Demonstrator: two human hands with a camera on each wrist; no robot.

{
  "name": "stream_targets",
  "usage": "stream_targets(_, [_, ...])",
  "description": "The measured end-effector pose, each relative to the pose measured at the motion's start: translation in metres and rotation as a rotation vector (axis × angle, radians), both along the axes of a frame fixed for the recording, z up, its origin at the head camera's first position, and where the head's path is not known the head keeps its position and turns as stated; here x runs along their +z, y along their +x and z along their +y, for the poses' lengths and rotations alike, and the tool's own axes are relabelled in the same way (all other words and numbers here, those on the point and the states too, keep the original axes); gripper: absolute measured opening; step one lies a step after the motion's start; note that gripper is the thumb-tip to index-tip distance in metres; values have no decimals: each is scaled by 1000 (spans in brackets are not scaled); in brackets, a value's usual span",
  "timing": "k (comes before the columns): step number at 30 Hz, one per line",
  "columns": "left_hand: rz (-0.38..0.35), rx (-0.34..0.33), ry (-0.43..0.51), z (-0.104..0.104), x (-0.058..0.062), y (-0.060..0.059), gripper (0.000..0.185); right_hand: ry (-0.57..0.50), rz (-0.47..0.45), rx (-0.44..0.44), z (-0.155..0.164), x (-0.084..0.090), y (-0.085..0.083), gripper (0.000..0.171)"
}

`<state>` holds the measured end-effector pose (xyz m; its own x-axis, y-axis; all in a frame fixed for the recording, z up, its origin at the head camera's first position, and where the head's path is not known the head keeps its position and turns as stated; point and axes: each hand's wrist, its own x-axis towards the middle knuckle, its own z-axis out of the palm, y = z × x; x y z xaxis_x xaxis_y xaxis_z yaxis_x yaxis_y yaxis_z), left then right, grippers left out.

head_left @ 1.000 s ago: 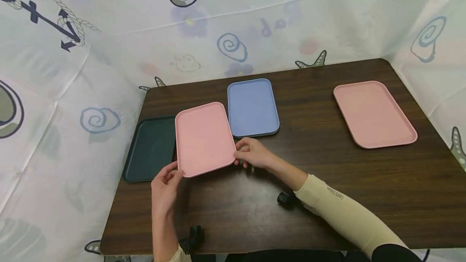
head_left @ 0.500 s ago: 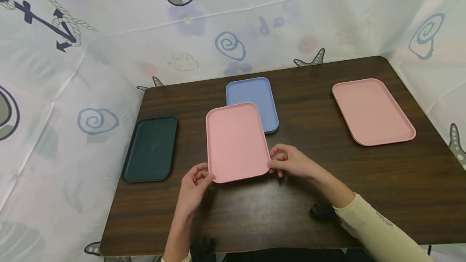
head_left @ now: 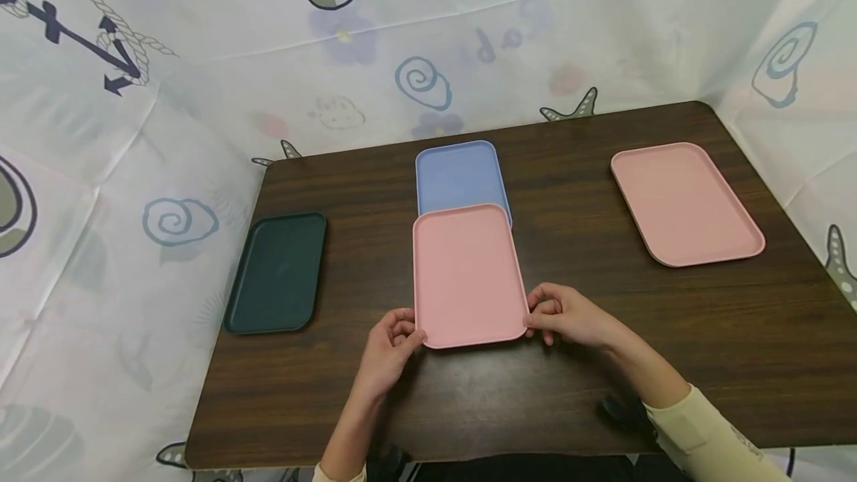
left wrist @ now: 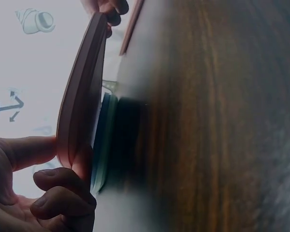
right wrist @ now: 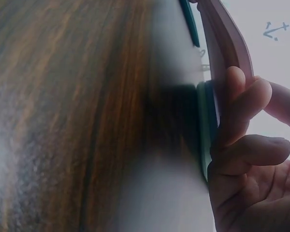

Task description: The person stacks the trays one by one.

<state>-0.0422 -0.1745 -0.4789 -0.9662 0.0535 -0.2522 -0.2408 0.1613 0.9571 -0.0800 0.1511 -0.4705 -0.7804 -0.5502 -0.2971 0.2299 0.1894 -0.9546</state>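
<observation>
Head view: both hands hold a pink tray (head_left: 467, 274) by its near corners, left hand (head_left: 390, 344) pinching the near-left corner, right hand (head_left: 569, 315) the near-right, fingers curled under w/ thumbs on the rim. The tray sits mid-table, its far end overlapping a blue tray (head_left: 457, 172). Wrist views show it lifted off the table (head_left: 569, 393), w/ the blue tray's edge below it. To do this well, I'd judge: keep it level, grip even on both corners, and line up the long edges w/ the blue one before lowering (a skewed drop would leave it cocked on the rim). Room: dark green tray (head_left: 277, 271) well apart on the left, a second pink tray (head_left: 684, 203) well apart at right, bare wood between; table edge near the wrists.
</observation>
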Motion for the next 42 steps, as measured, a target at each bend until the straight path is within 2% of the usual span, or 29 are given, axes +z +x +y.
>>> stream_targets(3, [12,4,-10,3,-1,0,36,14,0,-5,1,-2,-1,31])
stream_targets(7, [53,5,-55,10,14,-1,33,19,1,-17,1,-6,-3,31])
stream_targets(9, [79,7,-87,12,17,-2,32,20,4,-22,1,-7,-5,31])
stream_targets(10, [90,11,-108,13,16,-2,32,22,4,-26,1,-7,-6,31])
stream_targets(16, [172,31,-262,11,-5,-11,31,36,14,-52,1,-11,-12,31])
stream_targets(24, [264,56,-401,10,-11,-22,26,65,11,-75,-2,-15,-21,31])
stream_targets(33, [254,59,-502,11,-7,-36,26,86,18,-98,-4,-13,-33,32])
stream_targets(36, [246,41,-520,10,-6,-41,27,96,0,-112,-5,-13,-38,32])
stream_targets(42, [236,-12,-546,9,1,-49,31,98,19,-117,-6,-10,-48,33])
